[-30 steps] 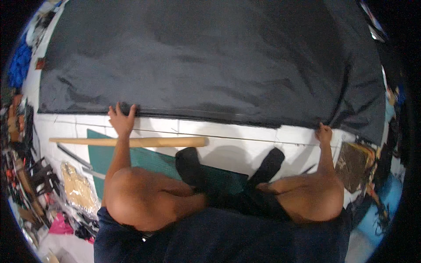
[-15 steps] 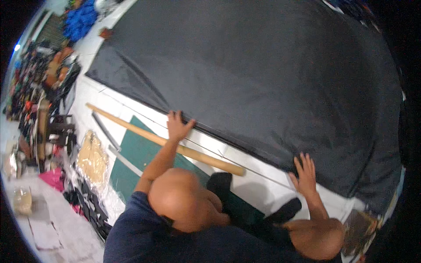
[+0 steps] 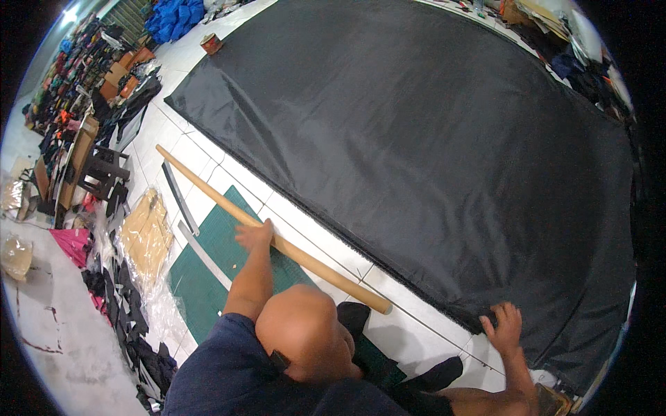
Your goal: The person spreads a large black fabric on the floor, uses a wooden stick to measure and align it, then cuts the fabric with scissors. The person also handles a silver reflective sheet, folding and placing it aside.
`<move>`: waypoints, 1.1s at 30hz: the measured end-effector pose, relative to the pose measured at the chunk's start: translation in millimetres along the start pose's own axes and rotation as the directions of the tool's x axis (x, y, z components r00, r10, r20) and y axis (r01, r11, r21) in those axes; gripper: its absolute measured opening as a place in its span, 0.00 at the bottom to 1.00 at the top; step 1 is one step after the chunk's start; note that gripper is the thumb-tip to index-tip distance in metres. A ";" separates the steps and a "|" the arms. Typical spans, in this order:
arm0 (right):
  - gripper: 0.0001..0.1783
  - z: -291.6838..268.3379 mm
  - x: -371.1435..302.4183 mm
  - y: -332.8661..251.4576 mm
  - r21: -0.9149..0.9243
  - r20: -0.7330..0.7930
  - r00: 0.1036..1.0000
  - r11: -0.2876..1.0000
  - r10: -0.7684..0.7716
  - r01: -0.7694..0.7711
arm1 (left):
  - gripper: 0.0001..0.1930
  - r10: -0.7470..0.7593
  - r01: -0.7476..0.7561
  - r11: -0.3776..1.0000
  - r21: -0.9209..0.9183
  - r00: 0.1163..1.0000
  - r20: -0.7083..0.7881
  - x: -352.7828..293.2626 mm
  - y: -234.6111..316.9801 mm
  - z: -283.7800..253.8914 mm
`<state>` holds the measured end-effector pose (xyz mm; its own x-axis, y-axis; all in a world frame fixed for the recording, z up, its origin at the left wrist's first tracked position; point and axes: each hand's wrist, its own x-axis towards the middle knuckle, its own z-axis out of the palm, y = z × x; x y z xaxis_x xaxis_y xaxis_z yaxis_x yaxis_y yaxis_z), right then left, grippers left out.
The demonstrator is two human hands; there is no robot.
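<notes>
A large sheet of black fabric (image 3: 388, 145) lies spread over the floor, its near edge running slantwise in front of me. My right hand (image 3: 504, 327) rests on that edge at the near right, fingers apart and holding nothing. Nearer to me a long light-brown tube (image 3: 333, 276) lies across a green cutting mat (image 3: 208, 253). At the tube's middle is my left hand (image 3: 255, 236), covering a stretch of it. Motion blurs the left fingers, so whether they grip the tube is unclear.
Beside the tube lie a dark strip (image 3: 182, 201) and a grey metal ruler (image 3: 205, 255). Plastic-wrapped tan pieces (image 3: 147, 229), black scraps (image 3: 135, 312) and a dark stool (image 3: 104, 170) stand left. A small tin (image 3: 211, 44) sits by the fabric's far left corner.
My left hand has left the fabric edge and moved back toward me to the tube. The right hand stays on the fabric's edge. The view has shifted.
</notes>
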<state>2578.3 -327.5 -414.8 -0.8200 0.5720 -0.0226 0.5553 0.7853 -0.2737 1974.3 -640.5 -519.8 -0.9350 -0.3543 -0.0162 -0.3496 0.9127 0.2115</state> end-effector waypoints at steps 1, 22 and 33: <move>0.23 -16.1 21.6 -7.2 0.050 0.042 0.998 0.997 -0.053 0.051 | 0.40 -0.008 0.016 0.998 -0.057 0.989 0.147 33.1 -24.0 4.4; 0.35 87.7 236.9 -272.2 0.262 0.050 0.998 0.965 -0.026 0.012 | 0.23 0.406 -0.509 0.575 -0.640 0.857 -0.317 -42.5 79.1 -15.5; 0.33 111.1 421.5 -283.7 0.144 -0.034 0.999 0.989 -0.036 0.040 | 0.32 0.369 -0.384 0.912 -0.144 0.922 -0.116 -31.1 2.6 30.1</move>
<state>2059.7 -335.5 -453.6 -0.8340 0.5514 0.0195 0.4963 0.7653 -0.4100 2000.7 -621.0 -548.2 -0.9841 -0.0133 0.1769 0.0484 0.9392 0.3399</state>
